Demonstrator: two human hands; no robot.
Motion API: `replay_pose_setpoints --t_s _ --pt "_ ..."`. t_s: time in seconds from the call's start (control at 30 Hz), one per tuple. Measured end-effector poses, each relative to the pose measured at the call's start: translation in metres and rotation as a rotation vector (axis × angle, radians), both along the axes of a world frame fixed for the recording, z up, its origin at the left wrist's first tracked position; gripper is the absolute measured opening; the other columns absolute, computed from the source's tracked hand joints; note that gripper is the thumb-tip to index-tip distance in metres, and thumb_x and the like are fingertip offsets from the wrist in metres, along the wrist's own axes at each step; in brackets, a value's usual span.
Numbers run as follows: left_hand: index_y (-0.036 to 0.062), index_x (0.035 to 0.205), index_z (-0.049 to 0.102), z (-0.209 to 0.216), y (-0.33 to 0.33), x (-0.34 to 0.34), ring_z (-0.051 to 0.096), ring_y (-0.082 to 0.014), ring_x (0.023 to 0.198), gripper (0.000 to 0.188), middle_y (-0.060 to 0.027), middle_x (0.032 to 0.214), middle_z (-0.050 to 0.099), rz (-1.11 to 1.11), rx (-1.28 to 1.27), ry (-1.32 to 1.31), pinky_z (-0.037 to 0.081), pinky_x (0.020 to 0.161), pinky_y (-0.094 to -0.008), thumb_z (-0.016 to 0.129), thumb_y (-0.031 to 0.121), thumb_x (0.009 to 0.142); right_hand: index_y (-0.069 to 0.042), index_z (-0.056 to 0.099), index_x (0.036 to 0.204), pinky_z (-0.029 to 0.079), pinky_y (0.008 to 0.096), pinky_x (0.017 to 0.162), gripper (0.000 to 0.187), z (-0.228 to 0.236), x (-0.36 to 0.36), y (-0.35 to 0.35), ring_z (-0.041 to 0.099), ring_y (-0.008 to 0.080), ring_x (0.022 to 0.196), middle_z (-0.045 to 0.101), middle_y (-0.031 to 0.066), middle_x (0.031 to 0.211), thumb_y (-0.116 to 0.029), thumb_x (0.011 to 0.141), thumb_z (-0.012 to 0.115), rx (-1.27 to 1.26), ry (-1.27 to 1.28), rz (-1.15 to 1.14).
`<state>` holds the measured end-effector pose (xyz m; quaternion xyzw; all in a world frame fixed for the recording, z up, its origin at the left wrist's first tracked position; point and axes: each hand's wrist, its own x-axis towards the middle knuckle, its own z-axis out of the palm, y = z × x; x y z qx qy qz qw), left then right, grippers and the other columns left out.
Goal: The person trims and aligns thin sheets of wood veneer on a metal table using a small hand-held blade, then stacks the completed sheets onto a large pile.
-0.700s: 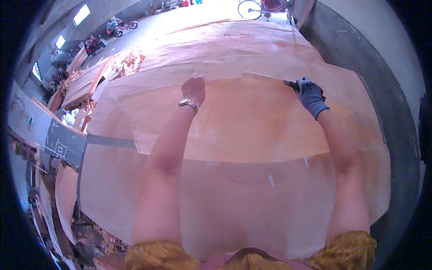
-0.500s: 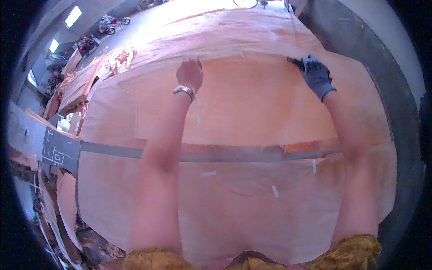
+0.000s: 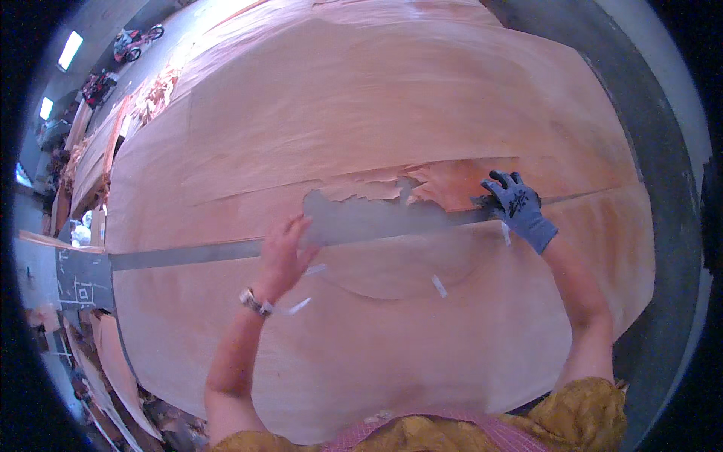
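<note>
A large thin sheet of pinkish-tan wood veneer (image 3: 376,98) lies on the far side, its near edge ragged and torn in the middle. Another veneer sheet (image 3: 376,339) lies nearest me. Between them shows a grey strip of table surface (image 3: 361,218), widest at the tear. My bare left hand (image 3: 282,256), with a band on the wrist, hovers or rests at the left end of the torn gap, fingers apart and holding nothing. My right hand (image 3: 520,207), in a grey-blue glove, is at the gap's right end, closed around a small dark tool (image 3: 483,202), mostly hidden.
Short white tape strips (image 3: 440,286) lie on the near sheet. Scrap veneer (image 3: 154,98) is heaped at the far left, and more pieces (image 3: 113,346) lean at the left edge. A grey ledge (image 3: 663,151) runs along the right. Motorbikes (image 3: 135,44) stand far left.
Both hands have come back toward me from the far sheet's upper part. The veneer's edge now lies closer to the near sheet, with a torn gap showing. My view has tilted downward.
</note>
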<state>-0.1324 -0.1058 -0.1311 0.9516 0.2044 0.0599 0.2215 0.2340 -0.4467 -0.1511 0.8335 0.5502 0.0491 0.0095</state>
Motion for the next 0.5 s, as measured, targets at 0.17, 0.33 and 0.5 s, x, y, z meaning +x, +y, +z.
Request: replay_pose_setpoints --t_s 0.17,0.33,0.5 --pt "0.0127 0.123 0.061 -0.010 -0.047 -0.013 0.051 -0.0309 0.124 0.049 -0.0144 0.138 0.052 -0.035 0.117 -0.060 0.041 0.100 -0.0454 0.076 0.022 0.078 -0.017 0.062 0.111 0.052 0.0458 0.088 0.042 -0.014 0.038 -0.011 0.059 0.0351 0.107 0.059 0.0122 0.120 -0.033 0.075 0.076 0.068 0.305 -0.095" --pt "0.0125 0.116 0.064 -0.012 -0.076 0.049 0.053 -0.0292 0.121 0.039 -0.0110 0.130 0.058 -0.121 0.026 -0.126 0.041 0.099 -0.0440 0.075 0.020 0.079 -0.016 0.063 0.102 0.051 0.0467 0.084 0.035 -0.018 0.069 -0.005 0.062 0.0354 0.101 0.062 0.0126 0.113 -0.040 0.078 0.071 0.012 0.342 -0.098" --pt "0.0111 0.112 0.065 -0.009 -0.118 0.147 0.055 -0.0273 0.119 0.033 -0.0104 0.127 0.060 -0.235 0.051 -0.183 0.041 0.099 -0.0439 0.071 0.025 0.083 -0.013 0.064 0.096 0.051 0.0468 0.082 0.035 -0.027 0.094 -0.006 0.063 0.0354 0.095 0.065 0.0126 0.104 -0.043 0.078 0.070 -0.042 0.393 -0.076"
